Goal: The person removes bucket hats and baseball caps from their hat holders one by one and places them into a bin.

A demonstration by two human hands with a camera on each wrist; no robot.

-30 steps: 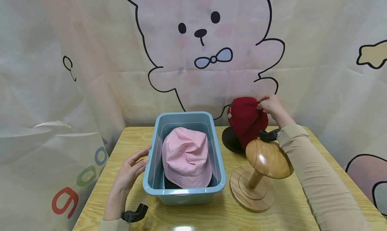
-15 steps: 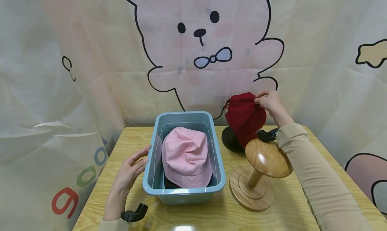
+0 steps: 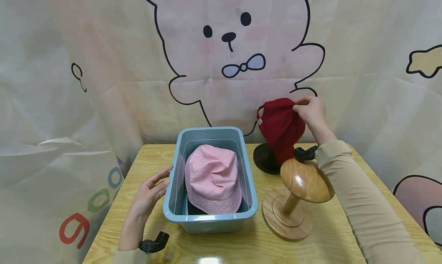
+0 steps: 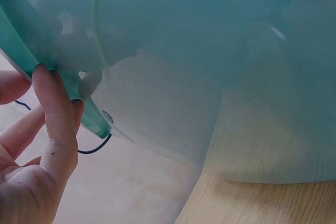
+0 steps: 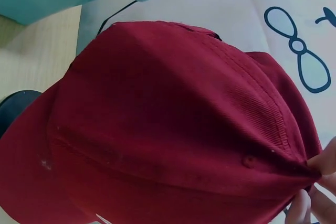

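In the head view my right hand (image 3: 312, 112) pinches the crown of a red baseball cap (image 3: 281, 122) and holds it up at the back right. Thumb and fingers bunch its cloth in the right wrist view, where the cap (image 5: 157, 114) fills most of the picture with its brim to the lower left. Under the cap shows a round black base (image 3: 266, 159). My left hand (image 3: 148, 195) rests with its fingertips against the left rim of a blue plastic bin (image 3: 253, 187). Inside lies a pink bucket hat (image 3: 213, 175), with something black partly hidden beneath it.
A wooden hat stand (image 3: 307, 181) with a mushroom-shaped top stands right of the bin, under my right forearm. Everything stands on a wood-grain table (image 3: 193, 248). Behind it hangs a printed cloth (image 3: 138, 64) with a cartoon bear.
My right hand has lifted the red cap's crown upward, so more of the black base shows below it. The left hand and the bin have stayed in place.
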